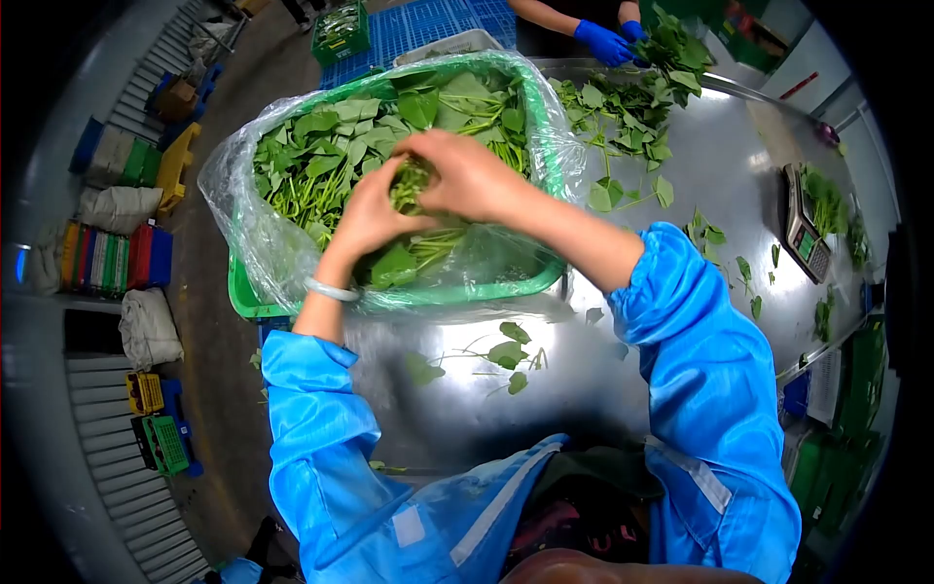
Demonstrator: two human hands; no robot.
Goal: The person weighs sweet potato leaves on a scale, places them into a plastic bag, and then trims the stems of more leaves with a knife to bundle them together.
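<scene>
My left hand (370, 216) and my right hand (469, 177) curve round a bunch of leafy greens (413, 185) from both sides, the cut stem ends showing between them. Both hands are closed on it, slightly blurred, above a green crate (255, 304) lined with a clear plastic bag (261, 258). Inside the crate lie more leafy greens (316, 165), stems and leaves in layers. A pale bracelet circles my left wrist. My fingers' undersides are hidden.
Loose leaves (508, 354) lie on the metal table (574, 389) before me. At right stands a digital scale (806, 234) beside more greens. Across the table, a person's blue-gloved hands (605, 43) are at a leafy pile (623, 117). Stacked crates (95, 255) stand along the left.
</scene>
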